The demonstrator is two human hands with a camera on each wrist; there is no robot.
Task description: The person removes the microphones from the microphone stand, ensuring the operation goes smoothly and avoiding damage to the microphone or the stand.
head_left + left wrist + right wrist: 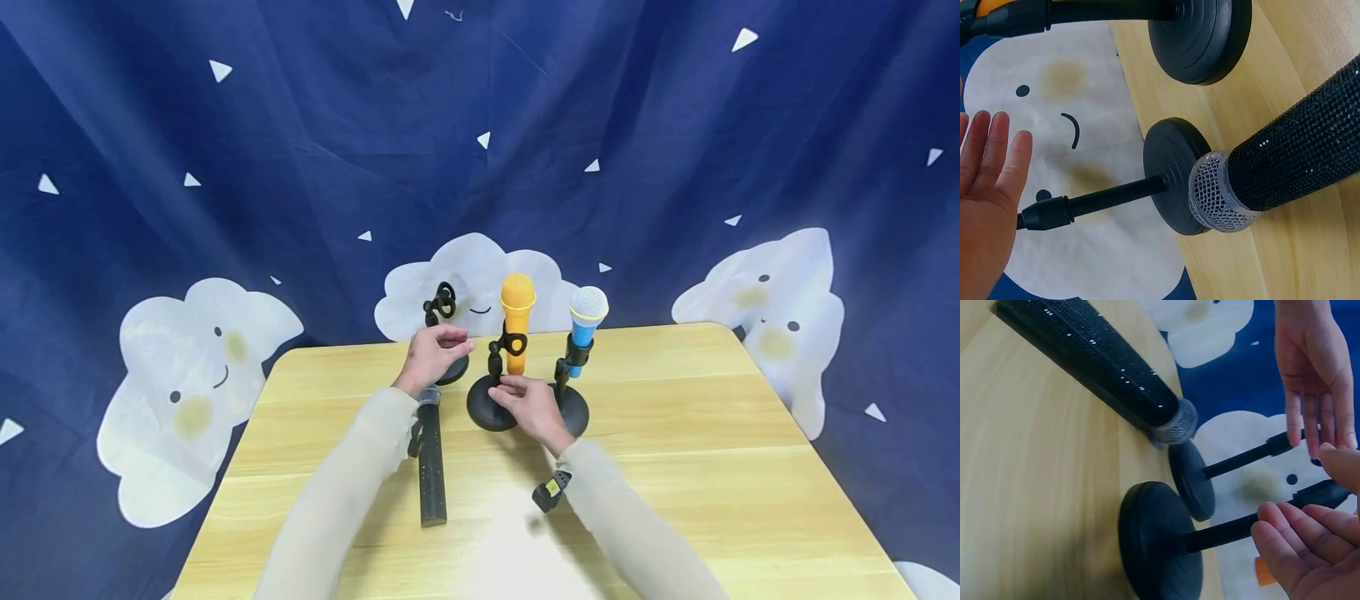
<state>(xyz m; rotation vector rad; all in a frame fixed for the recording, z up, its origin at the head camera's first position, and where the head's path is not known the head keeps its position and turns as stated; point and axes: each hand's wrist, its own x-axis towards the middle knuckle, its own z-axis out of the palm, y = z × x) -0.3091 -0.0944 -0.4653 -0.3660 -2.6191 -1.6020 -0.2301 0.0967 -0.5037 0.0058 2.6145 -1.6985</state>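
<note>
An orange microphone (516, 321) stands upright in the clip of the middle black stand (489, 407). Beside that stand's pole is my right hand (534, 410), its fingers loosely bent and not wrapped around anything in the right wrist view. My left hand (437, 357) hovers by the left black stand (1176, 178), whose clip (445, 300) holds no microphone. Its fingers are extended in the left wrist view. Below the left hand, a glittery black microphone (432, 467) with a silver mesh head lies on the table, head toward the left stand.
A blue microphone (581, 335) with a white head sits in the right black stand (573, 410), close to my right wrist. The wooden table (675, 500) ends at a blue curtain (337, 167) with white clouds. A small black device (552, 492) is on my right wrist.
</note>
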